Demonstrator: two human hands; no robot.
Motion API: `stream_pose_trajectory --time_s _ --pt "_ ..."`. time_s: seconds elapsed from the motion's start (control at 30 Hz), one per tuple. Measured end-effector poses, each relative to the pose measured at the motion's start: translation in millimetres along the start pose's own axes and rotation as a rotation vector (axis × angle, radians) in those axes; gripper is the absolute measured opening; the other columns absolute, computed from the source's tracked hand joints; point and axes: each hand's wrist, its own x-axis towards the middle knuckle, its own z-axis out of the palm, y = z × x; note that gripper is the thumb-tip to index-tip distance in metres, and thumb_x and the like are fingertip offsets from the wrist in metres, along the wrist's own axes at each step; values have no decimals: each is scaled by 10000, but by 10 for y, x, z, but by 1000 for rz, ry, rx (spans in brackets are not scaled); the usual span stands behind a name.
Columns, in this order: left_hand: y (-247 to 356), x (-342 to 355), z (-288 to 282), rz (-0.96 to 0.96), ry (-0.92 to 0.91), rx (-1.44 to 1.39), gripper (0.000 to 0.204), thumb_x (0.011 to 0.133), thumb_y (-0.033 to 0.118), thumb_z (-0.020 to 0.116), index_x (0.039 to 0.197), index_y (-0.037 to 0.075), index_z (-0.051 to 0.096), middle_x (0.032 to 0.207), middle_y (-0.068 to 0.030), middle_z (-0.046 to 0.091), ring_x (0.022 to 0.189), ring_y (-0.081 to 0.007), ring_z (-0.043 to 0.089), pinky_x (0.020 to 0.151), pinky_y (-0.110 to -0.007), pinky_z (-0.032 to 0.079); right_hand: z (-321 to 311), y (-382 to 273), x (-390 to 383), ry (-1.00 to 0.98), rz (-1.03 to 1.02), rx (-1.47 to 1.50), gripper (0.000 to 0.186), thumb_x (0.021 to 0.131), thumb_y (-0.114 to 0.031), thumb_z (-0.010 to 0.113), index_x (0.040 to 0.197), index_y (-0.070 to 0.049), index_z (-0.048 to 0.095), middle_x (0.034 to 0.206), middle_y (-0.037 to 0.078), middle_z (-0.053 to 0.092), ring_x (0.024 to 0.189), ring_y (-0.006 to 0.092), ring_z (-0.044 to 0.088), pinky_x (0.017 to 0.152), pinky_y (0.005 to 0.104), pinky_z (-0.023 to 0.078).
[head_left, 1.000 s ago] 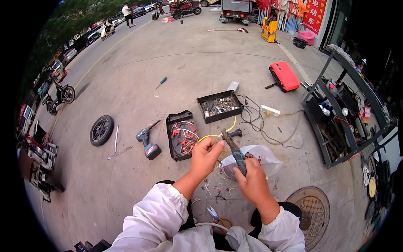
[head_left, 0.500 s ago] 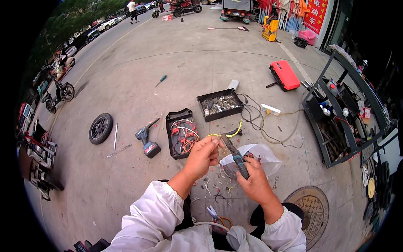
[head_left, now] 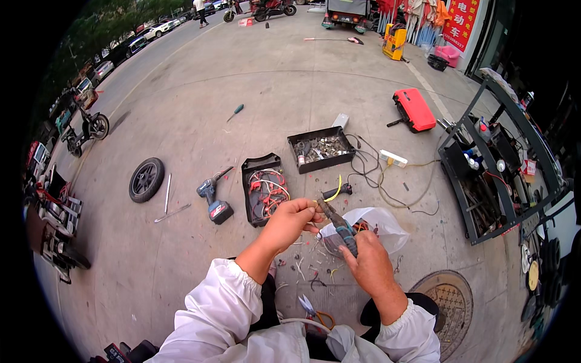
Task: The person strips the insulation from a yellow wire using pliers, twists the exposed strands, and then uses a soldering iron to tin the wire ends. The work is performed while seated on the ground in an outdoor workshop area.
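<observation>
My left hand pinches a yellow wire in its fingertips, right by the jaws of a pair of pliers. My right hand grips the pliers by their dark teal handles, tips pointing up and left. The wire's loose end curves up to the right. Below the pliers lies a white plastic bag with small parts inside. Behind my left hand is a black tray of red and white wires. Wire scraps and scissors lie on the concrete near my legs.
A drill, wheel and screwdriver lie on the ground. Ahead are a parts tray, red case and power strip. A tool cart stands at right, parked scooters at left, a person in the distance.
The pliers and both hands have shifted slightly, and the yellow wire's free end stands differently, shorter to the left of the jaws. The distant walking person has moved right.
</observation>
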Motion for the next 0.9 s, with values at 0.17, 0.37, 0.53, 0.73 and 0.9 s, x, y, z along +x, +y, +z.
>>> stream_pose_trajectory --time_s 0.17,0.37,0.53,0.73,0.9 --pt "-22 -35 -19 242 98 692 292 962 262 596 927 -24 639 827 -136 630 775 -167 641 646 -317 500 31 -1 4 -38 -6 -56 312 832 -191 739 964 45 582 987 225 594 915 420 587 802 458 488" --pt "114 -88 90 258 192 678 444 884 331 726 667 7 514 575 -73 545 516 -175 566 495 -337 429 -1 -55 8 -64 50 36 310 837 -183 736 952 56 576 953 240 591 904 437 578 794 453 480" --pt "215 -144 209 248 276 555 506 845 291 777 587 21 436 505 -62 434 460 -159 483 465 -345 387 4 -69 -9 -64 62 74 310 864 -205 713 967 53 576 935 241 586 882 434 586 778 472 484" --pt "-178 -251 449 444 355 609 546 827 250 793 564 15 376 536 -98 333 496 -163 314 453 -375 282 21 115 122 124 238 54 308 876 -222 706 954 52 588 918 243 605 865 425 598 755 468 485" --pt "-61 -123 267 454 182 298 388 904 152 689 680 56 387 644 58 314 604 -53 283 499 -275 257 -184 125 74 120 153 272 260 884 -197 699 960 40 627 832 189 623 760 320 622 691 407 483"
